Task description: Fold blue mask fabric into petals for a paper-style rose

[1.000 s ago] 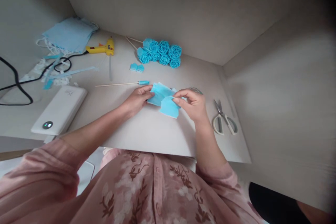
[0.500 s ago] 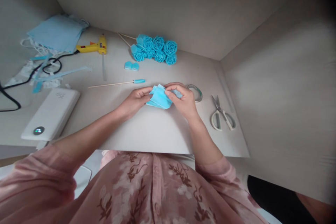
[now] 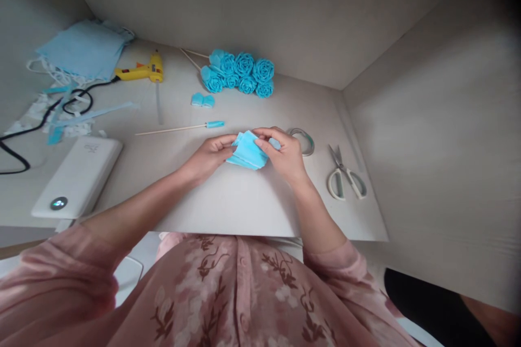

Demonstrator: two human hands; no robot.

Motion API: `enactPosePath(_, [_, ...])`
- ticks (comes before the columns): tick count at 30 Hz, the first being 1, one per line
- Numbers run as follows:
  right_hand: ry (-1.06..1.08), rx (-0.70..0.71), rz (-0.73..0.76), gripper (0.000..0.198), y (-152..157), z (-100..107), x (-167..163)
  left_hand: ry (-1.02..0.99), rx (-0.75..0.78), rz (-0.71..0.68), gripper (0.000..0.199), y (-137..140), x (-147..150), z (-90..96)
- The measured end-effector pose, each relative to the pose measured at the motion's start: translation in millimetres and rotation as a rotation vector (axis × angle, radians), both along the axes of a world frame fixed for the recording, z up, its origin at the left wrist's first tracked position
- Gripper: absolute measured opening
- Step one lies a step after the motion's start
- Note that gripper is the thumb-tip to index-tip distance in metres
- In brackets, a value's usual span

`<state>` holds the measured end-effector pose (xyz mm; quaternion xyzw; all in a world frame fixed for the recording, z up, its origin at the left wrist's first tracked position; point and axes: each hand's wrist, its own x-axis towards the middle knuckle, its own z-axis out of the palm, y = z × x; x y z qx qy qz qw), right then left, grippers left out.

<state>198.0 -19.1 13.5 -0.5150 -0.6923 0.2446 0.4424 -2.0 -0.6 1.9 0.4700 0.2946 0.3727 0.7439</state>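
My left hand [image 3: 210,157] and right hand [image 3: 286,156] both pinch thin, light-blue, squarish cloth pieces [image 3: 249,152] | I see the pieces between them, over the pale, flat surface [image 3: 232,206] | If my pinch gets loose, they could slide apart; a hard tug could rip them

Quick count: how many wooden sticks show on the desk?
3: one blue-tipped stick beyond the left hand, plus an upper stick and a lower stick poking out left of the blue flowers. More may be hidden there.
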Motion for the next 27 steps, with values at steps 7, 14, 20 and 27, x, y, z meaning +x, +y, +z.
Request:
enactPosePath(7, [-0.01,0.017,0.011,0.018,1.5,0.0,0.5,-0.011,-0.002,-0.008,0.039,1.3,0.6,-2.0])
enactPosePath(14, [-0.009,0.006,-0.005,0.017,1.0,-0.1,-0.6,-0.032,-0.003,-0.01,0.041,2.3,0.6,-5.5])
enactPosePath(20, [-0.052,0.096,-0.041,0.01,1.5,1.7,-1.4,-0.021,-0.023,-0.011,0.039,2.2,0.4,-7.0])
enactPosePath(27, [0.013,0.273,-0.272,0.011,-2.2,13.9,14.1,-0.079,-0.105,0.056,0.036,6.3,-0.9,-7.4])
